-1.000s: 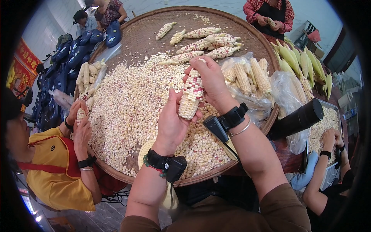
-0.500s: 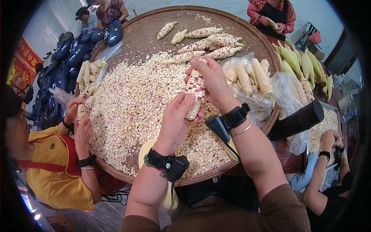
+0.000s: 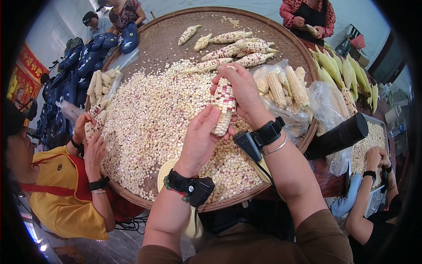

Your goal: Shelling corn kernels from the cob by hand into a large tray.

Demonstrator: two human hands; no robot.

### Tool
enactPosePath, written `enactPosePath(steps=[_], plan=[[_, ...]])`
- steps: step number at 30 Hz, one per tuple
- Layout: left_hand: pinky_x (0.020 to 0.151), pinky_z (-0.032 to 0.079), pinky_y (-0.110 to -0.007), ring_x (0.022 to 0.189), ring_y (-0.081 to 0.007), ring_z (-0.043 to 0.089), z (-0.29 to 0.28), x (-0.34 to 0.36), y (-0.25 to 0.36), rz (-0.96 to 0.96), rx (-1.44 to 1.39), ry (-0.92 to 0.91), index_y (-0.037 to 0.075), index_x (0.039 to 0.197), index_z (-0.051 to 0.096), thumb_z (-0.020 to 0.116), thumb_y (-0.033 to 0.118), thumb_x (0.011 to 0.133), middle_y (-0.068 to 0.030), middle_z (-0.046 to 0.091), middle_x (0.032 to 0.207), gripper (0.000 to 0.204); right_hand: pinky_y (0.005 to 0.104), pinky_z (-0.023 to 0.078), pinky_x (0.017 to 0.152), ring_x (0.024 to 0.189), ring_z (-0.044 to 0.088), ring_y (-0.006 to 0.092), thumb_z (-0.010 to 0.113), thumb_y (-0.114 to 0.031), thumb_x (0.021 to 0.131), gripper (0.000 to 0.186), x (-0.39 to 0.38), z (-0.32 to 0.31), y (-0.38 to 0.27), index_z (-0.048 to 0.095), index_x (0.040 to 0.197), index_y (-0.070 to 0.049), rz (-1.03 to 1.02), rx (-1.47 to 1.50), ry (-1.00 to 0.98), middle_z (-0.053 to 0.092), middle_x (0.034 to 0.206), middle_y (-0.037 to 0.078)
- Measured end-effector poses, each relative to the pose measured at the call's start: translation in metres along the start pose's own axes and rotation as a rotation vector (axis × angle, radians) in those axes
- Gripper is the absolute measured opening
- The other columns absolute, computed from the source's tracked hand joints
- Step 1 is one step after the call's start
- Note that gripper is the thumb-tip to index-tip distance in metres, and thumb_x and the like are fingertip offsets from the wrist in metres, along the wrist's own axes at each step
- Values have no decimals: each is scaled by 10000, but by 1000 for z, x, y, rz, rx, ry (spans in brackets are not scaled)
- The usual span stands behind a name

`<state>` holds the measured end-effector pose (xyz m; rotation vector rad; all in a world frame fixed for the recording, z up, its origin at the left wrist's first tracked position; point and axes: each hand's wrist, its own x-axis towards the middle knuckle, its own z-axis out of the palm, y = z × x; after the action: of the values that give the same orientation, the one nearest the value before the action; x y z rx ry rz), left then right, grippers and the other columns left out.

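1. While I watch from the room, the wearer's two hands share one ear of corn (image 3: 225,99), raised above the near half of a wide, round woven tray (image 3: 171,33).
2. It is a stubby ear, tilted slightly — its top leans toward the right hand (image 3: 242,90), its blunt lower end points down at the heap.
3. Its upper part carries plump, cream-white kernels in rows, scattered with deep magenta ones; the lower part looks paler and yellower, with a rough, pitted surface.
4. The left hand (image 3: 200,130) grips the lower part, thumb pressed along the front and fingertips showing on the far side.
5. The right hand is curled around the top and right side, its fingers partly hiding the tip.
6. Beneath them spreads a thick layer of loose kernels (image 3: 145,127), cream with purple-red flecks.
7. Beyond lie more speckled ears (image 3: 220,53); to the right, pale cobs (image 3: 277,90) sit in clear plastic — beside a black cylinder (image 3: 338,137).
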<state>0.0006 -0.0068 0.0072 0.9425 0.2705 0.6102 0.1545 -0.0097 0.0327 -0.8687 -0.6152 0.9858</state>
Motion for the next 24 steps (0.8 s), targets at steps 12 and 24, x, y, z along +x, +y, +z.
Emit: enactPosePath(steps=[12,24], plan=[[601,474,-270,710,-188,632,0,3,3,-59,-98,63,27,1179,536,323,420,1035,-146,664,924,469,276,532,506,631,645,160,590,-177,926,177,1,0,6,513,1014,-44,4,-18,10,621,776,73],[589,461,-238,707,-144,625,0,1,1,-53,122,147,19,1074,573,526,277,993,-95,655,872,275,263,514,527,639,639,153,572,-167,933,161,2,0,9,523,1010,-34,-51,-87,-4,619,784,72]])
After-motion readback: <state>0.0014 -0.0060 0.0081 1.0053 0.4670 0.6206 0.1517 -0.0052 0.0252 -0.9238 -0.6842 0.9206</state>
